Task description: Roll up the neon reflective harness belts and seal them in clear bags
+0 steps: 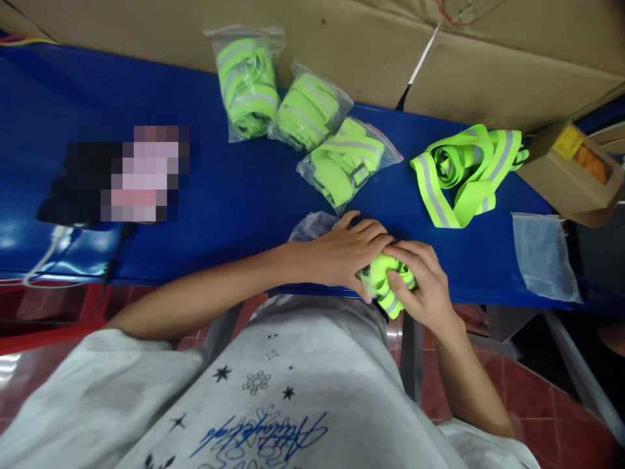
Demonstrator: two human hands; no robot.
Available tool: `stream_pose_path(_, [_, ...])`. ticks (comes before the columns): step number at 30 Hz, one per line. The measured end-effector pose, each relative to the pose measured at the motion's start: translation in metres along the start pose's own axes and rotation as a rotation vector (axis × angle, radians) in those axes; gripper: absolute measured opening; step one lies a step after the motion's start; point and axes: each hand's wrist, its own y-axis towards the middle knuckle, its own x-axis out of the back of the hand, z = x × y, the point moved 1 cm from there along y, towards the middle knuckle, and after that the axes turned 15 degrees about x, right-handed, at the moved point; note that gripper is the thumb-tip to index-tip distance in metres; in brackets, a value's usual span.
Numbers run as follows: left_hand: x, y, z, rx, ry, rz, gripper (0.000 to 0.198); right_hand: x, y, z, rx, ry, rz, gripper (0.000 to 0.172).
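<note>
At the table's front edge, a rolled neon-green reflective strap (389,286) with a silver stripe sits between my two hands. My right hand (426,281) is closed around its right side, thumb pressed on the strap. My left hand (352,253) lies curled over a clear plastic bag (314,226), whose crumpled end shows beyond the fingers. Clear film also covers the strap's left side, so the strap appears partly inside the bag. The left palm and much of the bag are hidden.
Three zip bags (303,111) of rolled straps lie at the back of the blue table (234,195). A loose strap (466,172) is to the right, near an open cardboard box (569,172) and a flat clear bag (544,255). Cables (53,251) and a blurred-out item lie left.
</note>
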Motion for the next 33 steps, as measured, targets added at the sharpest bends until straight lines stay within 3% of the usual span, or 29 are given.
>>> stream_pose_path(4, [0.004, -0.011, -0.006, 0.155, 0.078, -0.001, 0.117, -0.001, 0.002, 0.003, -0.047, 0.051, 0.009, 0.05])
stream_pose_path(7, [0.008, -0.02, -0.011, 0.244, 0.185, -0.014, 0.106, -0.001, 0.001, 0.007, -0.09, 0.114, 0.001, 0.048])
stream_pose_path(10, [0.008, -0.022, -0.011, 0.23, 0.236, -0.003, 0.089, -0.001, 0.001, 0.009, -0.039, 0.204, -0.033, 0.043])
stream_pose_path(14, [0.008, -0.018, -0.004, 0.2, 0.178, 0.007, 0.089, -0.002, 0.004, 0.005, 0.017, 0.27, -0.089, 0.042])
stream_pose_path(18, [0.008, -0.014, -0.004, 0.188, 0.037, 0.058, 0.087, -0.004, 0.008, 0.0, 0.065, 0.281, -0.043, 0.038])
stream_pose_path(26, [0.004, -0.021, -0.014, 0.179, 0.077, 0.077, 0.105, -0.012, 0.004, 0.005, 0.102, 0.158, -0.113, 0.039])
stream_pose_path(30, [-0.001, -0.023, -0.011, 0.177, 0.042, 0.06, 0.108, -0.016, -0.006, 0.011, 0.208, 0.044, -0.034, 0.044])
stream_pose_path(33, [0.002, -0.02, -0.007, 0.172, -0.053, 0.125, 0.1, -0.016, -0.011, 0.015, 0.245, -0.021, 0.089, 0.05])
